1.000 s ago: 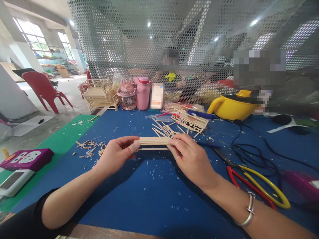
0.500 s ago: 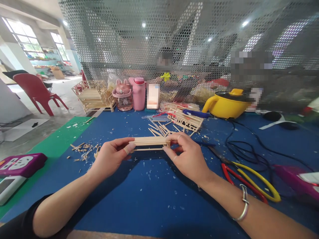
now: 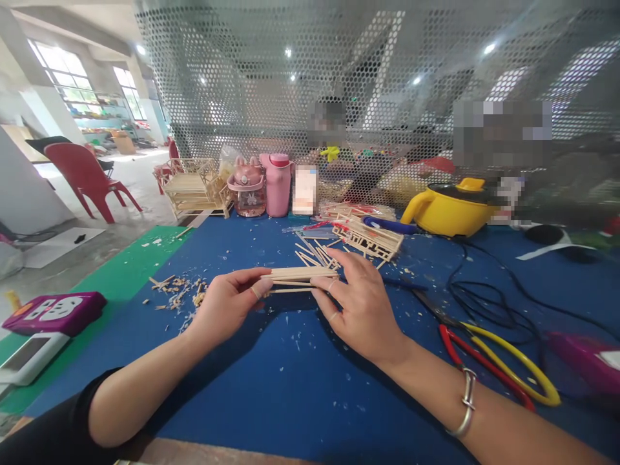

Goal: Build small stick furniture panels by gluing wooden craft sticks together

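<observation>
A small flat piece made of thin wooden sticks (image 3: 295,276) is held level just above the blue tabletop. My left hand (image 3: 235,301) pinches its left end, thumb in front and fingers behind. At the right end, my right hand (image 3: 361,300) has its thumb and a ringed finger pressed close together at the front edge. Another of its fingers is raised above the piece. Loose wooden sticks (image 3: 314,252) lie just behind, beside a lattice-like stick assembly (image 3: 371,239).
Red-and-yellow-handled pliers (image 3: 498,361) lie right, near a black cable (image 3: 484,290) and yellow pot (image 3: 450,210). Stick offcuts (image 3: 177,292) are at left. Behind stand a pink bottle (image 3: 278,187), a clear jug (image 3: 248,194) and a stick-built model (image 3: 196,187). A purple power strip (image 3: 58,312) sits far left.
My right hand has shifted its grip: a ringed finger has come down from the top to the front edge, and another finger has lifted. My left hand keeps its hold.
</observation>
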